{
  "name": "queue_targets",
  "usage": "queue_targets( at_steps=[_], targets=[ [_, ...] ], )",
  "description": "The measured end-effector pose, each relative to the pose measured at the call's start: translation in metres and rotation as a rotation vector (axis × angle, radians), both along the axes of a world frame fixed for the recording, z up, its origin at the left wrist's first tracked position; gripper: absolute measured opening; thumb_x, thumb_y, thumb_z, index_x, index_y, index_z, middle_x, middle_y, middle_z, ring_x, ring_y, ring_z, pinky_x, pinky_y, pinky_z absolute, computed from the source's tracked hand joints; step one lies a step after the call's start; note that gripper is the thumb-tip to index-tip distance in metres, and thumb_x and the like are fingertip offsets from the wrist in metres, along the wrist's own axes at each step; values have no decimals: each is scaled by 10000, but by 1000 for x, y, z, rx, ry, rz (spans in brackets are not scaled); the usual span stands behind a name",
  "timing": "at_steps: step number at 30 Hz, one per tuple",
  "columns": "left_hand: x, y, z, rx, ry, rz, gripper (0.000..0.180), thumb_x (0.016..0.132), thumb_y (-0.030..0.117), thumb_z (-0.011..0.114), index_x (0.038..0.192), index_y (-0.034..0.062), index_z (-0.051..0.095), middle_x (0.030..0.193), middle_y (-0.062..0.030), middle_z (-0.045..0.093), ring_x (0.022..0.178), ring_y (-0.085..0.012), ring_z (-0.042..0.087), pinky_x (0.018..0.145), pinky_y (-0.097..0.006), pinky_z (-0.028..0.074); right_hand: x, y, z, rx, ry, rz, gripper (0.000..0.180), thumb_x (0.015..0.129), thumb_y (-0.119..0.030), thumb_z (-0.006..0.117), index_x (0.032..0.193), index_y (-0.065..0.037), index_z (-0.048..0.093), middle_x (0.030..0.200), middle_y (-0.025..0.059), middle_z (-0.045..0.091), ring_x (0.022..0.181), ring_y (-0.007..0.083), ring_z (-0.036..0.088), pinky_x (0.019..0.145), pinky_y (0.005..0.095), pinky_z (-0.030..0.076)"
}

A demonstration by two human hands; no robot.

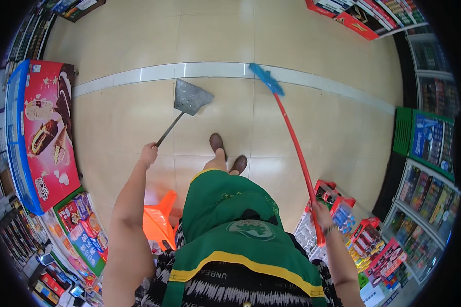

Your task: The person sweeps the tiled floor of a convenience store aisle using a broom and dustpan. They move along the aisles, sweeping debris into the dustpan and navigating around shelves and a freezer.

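My left hand [148,153] grips the thin handle of a grey metal dustpan [190,96], whose pan rests on the beige tiled floor ahead of me. My right hand [321,213] holds the long red handle of a broom [291,132]; its blue brush head [266,78] touches the floor near a pale stripe of tiles, to the right of the dustpan. My brown shoes [227,152] stand between the two tools. I wear a green apron with a yellow band.
A red ice-cream freezer chest [43,128] stands at the left. An orange plastic stool [158,221] is by my left leg. Snack racks [363,240] crowd the right, with drink fridges [429,138] behind and shelves at the far corners.
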State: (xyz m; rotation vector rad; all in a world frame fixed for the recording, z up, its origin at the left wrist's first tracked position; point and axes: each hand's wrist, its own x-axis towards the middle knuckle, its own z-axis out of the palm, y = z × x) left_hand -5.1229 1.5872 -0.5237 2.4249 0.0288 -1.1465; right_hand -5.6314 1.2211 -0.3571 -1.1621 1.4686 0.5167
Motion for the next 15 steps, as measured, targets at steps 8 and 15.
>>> queue_targets(
  at_steps=[8, 15],
  targets=[
    [24, -60, -33, 276, -130, -676, 237, 694, 105, 439, 856, -1, 576, 828, -219, 562, 780, -326, 551, 682, -356, 445, 66, 51, -62, 182, 104, -251, 316, 835, -366, 349, 821, -53, 388, 514, 44, 407, 380, 153, 409, 381, 301, 409],
    [11, -117, -71, 399, -26, -842, 238, 678, 111, 469, 849, -3, 589, 896, -183, 564, 850, -302, 546, 727, -347, 444, 92, 136, -35, 482, 25, -320, 321, 839, -362, 344, 816, -47, 403, 518, 46, 421, 376, 143, 416, 364, 285, 409]
  ],
)
